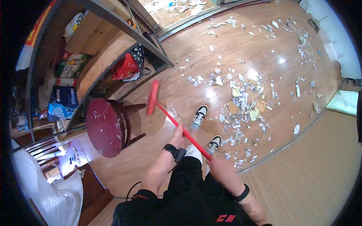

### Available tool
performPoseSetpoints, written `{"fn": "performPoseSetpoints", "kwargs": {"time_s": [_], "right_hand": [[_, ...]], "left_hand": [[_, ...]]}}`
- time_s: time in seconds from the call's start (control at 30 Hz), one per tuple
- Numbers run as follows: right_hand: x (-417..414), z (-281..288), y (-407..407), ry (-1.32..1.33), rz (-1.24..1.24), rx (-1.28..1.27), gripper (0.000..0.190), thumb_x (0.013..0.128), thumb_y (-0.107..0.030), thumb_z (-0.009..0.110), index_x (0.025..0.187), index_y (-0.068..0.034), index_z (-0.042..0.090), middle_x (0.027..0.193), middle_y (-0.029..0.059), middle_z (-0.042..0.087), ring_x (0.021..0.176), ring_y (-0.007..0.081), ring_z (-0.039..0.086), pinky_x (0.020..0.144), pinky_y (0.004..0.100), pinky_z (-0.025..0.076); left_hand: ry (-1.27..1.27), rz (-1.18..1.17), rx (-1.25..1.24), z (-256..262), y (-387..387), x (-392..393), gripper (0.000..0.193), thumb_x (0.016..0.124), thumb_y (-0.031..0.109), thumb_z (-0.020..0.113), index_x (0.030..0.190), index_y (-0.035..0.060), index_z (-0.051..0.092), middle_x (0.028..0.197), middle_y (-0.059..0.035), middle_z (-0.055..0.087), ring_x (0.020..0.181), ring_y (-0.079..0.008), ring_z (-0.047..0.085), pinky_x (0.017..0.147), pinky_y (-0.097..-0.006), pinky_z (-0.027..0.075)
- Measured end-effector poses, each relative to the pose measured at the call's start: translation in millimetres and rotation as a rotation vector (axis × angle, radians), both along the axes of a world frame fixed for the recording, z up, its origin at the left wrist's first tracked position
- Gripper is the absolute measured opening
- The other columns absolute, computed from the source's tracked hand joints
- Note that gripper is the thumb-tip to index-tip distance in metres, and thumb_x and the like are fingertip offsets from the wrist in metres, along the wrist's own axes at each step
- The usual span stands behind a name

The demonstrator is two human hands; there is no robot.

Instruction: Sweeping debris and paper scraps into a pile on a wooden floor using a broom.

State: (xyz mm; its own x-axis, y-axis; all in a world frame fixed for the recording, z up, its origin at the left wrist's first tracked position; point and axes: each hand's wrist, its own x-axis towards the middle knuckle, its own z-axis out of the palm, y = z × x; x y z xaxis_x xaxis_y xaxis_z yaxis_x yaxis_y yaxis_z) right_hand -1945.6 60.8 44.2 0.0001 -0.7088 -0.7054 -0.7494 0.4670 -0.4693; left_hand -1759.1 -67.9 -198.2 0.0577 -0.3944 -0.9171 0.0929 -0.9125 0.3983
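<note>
A red broom [191,138] slants across the front of my body. My left hand [178,136] grips its handle partway along, nearer the broom head. Closer to my body, my right hand [220,166] is closed round the handle's upper part. The red broom head [153,97] is over the wood-look floor [158,141], close to the legs of a dark red round stool [103,127]; whether its bristles touch the floor I cannot tell. To the right of my shoes lies a scattered heap of torn paper scraps [241,101], white, yellow and brown.
A metal-framed shelf [109,65] with cardboard boxes and bags stands at the left. White sheeting [59,195] hangs at the lower left. More scraps spread towards the doorway sill [186,24] and the right wall. A dustpan-like object [314,25] is at the upper right.
</note>
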Motion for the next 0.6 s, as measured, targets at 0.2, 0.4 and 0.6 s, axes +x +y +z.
{"fn": "performPoseSetpoints", "kwargs": {"time_s": [0.2, 0.4, 0.6], "right_hand": [[12, -37, -81, -0.032, -0.116, 0.092, 0.027, 0.092, -0.028, 0.048, 0.092, -0.002, 0.052, 0.068, 0.0215, 0.061, 0.066, 0.0406, 0.061, 0.058, 0.0514, 0.046], [-7, -57, -107, -0.053, -0.284, 0.096, 0.028, 0.091, -0.029, 0.048, 0.1, -0.003, 0.052, 0.073, 0.0242, 0.061, 0.072, 0.0436, 0.06, 0.062, 0.0524, 0.048], [-40, -7, -71, -0.081, -0.382, 0.244, 0.02, 0.089, -0.018, 0.052, 0.098, 0.0, 0.056, 0.078, 0.0255, 0.06, 0.076, 0.0445, 0.059, 0.065, 0.0488, 0.047]], "left_hand": [[-0.018, -0.034, -0.037, -29, -87, -16, 0.021, 0.093, 0.025, 0.043, 0.084, 0.0062, 0.045, 0.059, -0.0026, 0.045, 0.049, -0.018, 0.048, 0.047, -0.0343, 0.046], [-0.127, -0.197, -0.027, -69, -120, -54, 0.03, 0.095, 0.036, 0.041, 0.09, 0.0072, 0.045, 0.061, -0.0055, 0.046, 0.051, -0.0183, 0.048, 0.047, -0.0353, 0.042], [-0.218, -0.42, 0.149, -55, -55, -89, 0.033, 0.092, 0.033, 0.041, 0.094, 0.0027, 0.054, 0.073, -0.0107, 0.056, 0.062, -0.0223, 0.057, 0.055, -0.0394, 0.045]]}}
